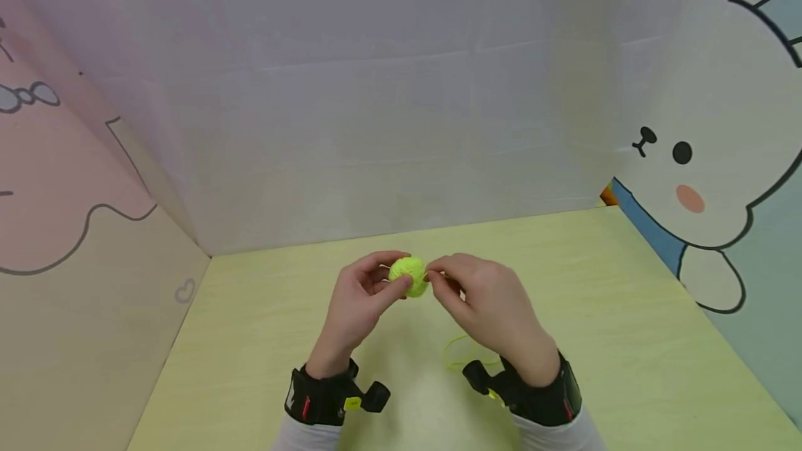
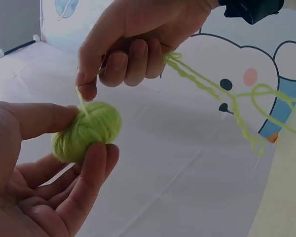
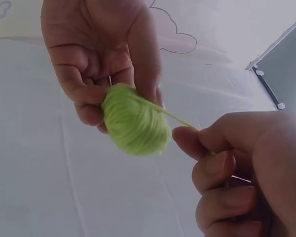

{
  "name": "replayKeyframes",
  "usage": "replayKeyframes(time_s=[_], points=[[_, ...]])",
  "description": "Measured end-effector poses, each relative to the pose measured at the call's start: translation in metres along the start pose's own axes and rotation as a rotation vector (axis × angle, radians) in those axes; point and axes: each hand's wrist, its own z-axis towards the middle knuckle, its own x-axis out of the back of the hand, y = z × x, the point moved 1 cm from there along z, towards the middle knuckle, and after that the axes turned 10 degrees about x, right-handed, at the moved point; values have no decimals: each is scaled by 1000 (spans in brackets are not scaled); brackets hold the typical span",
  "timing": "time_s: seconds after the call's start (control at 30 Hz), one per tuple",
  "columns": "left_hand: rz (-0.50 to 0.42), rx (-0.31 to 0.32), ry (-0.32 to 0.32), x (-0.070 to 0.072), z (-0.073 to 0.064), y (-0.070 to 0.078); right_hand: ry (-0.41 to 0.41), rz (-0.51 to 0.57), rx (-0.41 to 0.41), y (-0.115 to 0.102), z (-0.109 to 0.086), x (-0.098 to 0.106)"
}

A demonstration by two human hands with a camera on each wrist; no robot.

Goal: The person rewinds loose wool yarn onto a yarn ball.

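A small ball of yellow-green yarn (image 1: 409,277) is held above the table between the thumb and fingers of my left hand (image 1: 363,294). Just to its right, my right hand (image 1: 485,298) pinches a strand of the yarn between thumb and forefinger. That strand (image 3: 175,116) runs taut from the ball to the fingertips in the right wrist view. The other right fingers are curled in toward the palm. From beneath that hand, loose yarn (image 2: 202,84) trails away with loops and twists in the left wrist view.
A loop of the loose yarn (image 1: 446,352) shows over the pale yellow table (image 1: 263,339), by the right wrist. White sheeting (image 1: 376,124) stands behind the table. Printed cartoon panels rise on both sides, with a bear-like figure (image 1: 714,179) at right. Each wrist wears a black camera strap.
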Motion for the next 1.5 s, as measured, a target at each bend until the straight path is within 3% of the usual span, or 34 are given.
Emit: replayKeyframes(time_s=[0.2,0.47,0.57,0.73,0.87,1.03,1.17,1.3,1.5], points=[[19,-55,-132,1,-2,2,69,-18,1,4,1,4],[131,-117,-218,2,-4,5,53,2,-3,6,1,3],[75,-119,-263,2,-4,6,35,15,-10,7,1,2],[-105,-122,-292,2,-4,6,-58,12,-43,6,0,-4],[-206,-105,-214,0,-4,5,-166,-46,-72,3,0,-8],[-221,-65,1,-1,-3,7,-322,-29,-92,-2,2,-14],[-192,-35,156,1,-3,5,-407,35,-59,-9,3,-18],[-73,-44,244,4,-1,2,-384,60,-14,-14,2,-16],[198,-84,233,8,2,0,-180,55,16,-13,2,-4]])
